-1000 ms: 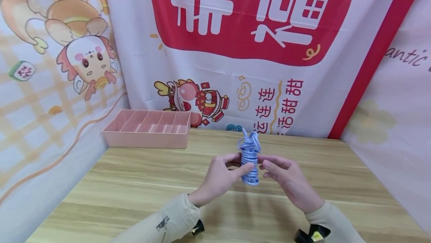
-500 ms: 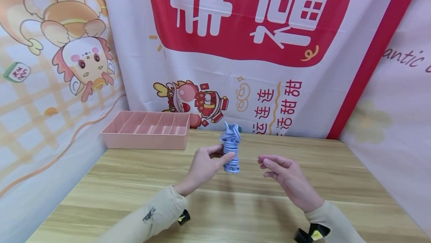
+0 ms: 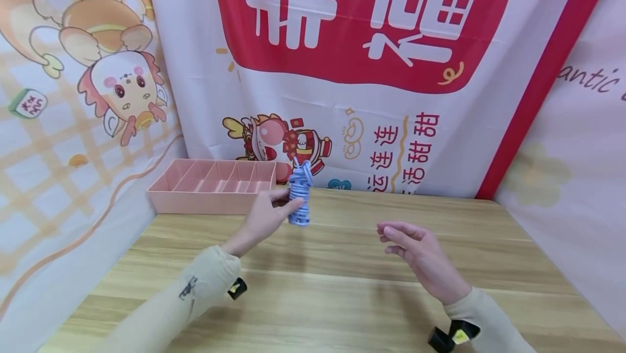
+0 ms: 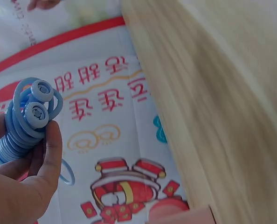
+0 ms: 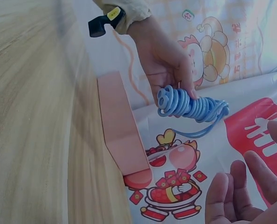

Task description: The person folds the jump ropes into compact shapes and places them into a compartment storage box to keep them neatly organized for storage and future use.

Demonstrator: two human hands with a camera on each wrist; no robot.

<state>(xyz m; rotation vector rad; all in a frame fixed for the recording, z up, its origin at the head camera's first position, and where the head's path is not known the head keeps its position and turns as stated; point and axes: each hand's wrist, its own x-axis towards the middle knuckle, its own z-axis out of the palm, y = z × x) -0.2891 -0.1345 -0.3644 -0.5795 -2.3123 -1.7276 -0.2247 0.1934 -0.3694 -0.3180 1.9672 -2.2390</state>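
A bundle of light blue cord (image 3: 300,179), wound in tight coils with loose loops at the top, hangs upright above the table. My left hand (image 3: 264,217) grips it between thumb and fingers, close to the pink box's right end. Two round, knob-like ends (image 4: 37,115) show at one end of the bundle in the left wrist view. Below the coils there, a thin loop sticks out. My right hand (image 3: 423,258) hovers over the table to the right, fingers loosely bent, holding nothing. The right wrist view shows the cord bundle apart from my right fingers.
A pink divided box (image 3: 205,202) with several compartments stands at the table's back left. The wooden table (image 3: 342,298) reaches back to a printed cloth wall (image 3: 186,70). More printed cloth rises along both sides.
My left hand has carried the cord bundle away from my right hand, leftward and farther back, toward the pink box. The right hand has let go of it and stayed nearly in place.
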